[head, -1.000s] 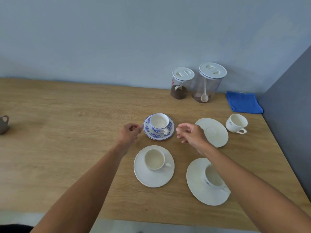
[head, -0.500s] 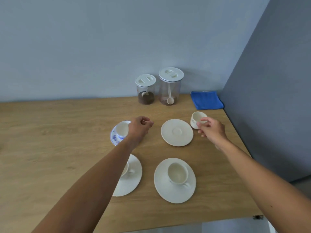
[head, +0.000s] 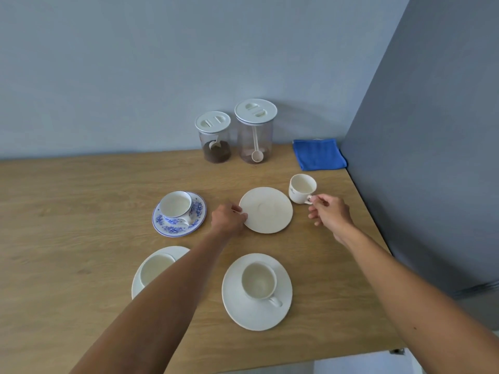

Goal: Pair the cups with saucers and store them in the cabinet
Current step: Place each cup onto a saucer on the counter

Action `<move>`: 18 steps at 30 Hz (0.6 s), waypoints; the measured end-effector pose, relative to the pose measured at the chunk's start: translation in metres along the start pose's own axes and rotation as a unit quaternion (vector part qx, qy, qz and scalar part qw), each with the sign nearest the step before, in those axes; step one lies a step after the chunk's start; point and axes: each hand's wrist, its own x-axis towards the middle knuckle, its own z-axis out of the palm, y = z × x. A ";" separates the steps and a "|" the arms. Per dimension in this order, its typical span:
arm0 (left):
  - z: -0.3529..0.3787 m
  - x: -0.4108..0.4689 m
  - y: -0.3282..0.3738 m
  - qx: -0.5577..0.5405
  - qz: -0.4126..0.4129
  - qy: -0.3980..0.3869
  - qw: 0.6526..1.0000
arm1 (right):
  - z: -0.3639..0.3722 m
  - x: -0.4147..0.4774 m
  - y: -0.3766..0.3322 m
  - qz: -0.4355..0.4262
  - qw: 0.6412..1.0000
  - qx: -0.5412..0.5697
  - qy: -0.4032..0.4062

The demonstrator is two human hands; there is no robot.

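Fingers of the right hand: thumb and forefinger are brought together in a pinch on the handle of the loose cup, the remaining fingers being loosely curled below. Fingers of the left hand: curled over the left rim of the empty saucer, which is gripped there; the thumb is hidden. Loose cup: white, upright, mouth upward, stood on the wooden table just beside the far right edge of the empty saucer, handle turned toward the near right. Empty saucer: white, laid flat at mid-table between the two hands. Patterned cup: seated on a blue-flowered saucer left of the left hand, handle toward the near right. Near cup: white, seated on a white saucer between the two forearms, handle toward the near right. Left cup and its saucer: partly covered by the left forearm. Coffee jar and taller jar: clear, white-lidded, set side by side at the wall behind the saucers, a scoop seen in each. Blue cloth: folded, laid in the far right corner behind the loose cup. Grey panel: upright along the table's right edge, close beside the loose cup and the right hand.
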 end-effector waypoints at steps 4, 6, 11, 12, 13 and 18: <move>0.003 0.002 -0.005 -0.009 -0.028 -0.001 1.000 | 0.001 0.003 -0.001 0.029 0.998 0.057 -0.022; 0.002 0.003 -0.007 -0.024 -0.037 -0.002 0.999 | 0.002 0.003 -0.001 0.027 0.997 0.073 -0.017; 0.002 0.004 -0.008 -0.081 -0.068 -0.009 0.994 | 0.011 -0.005 -0.004 -0.012 0.997 0.074 -0.018; 0.002 0.004 -0.008 -0.097 -0.075 -0.011 0.992 | 0.013 -0.007 -0.006 -0.019 0.997 0.075 -0.023; 0.002 0.004 -0.008 -0.111 -0.081 -0.014 0.990 | 0.016 -0.009 -0.008 -0.025 0.996 0.078 -0.029; 0.001 0.004 -0.008 -0.135 -0.089 -0.016 0.987 | 0.033 -0.022 -0.014 -0.040 0.994 0.077 -0.066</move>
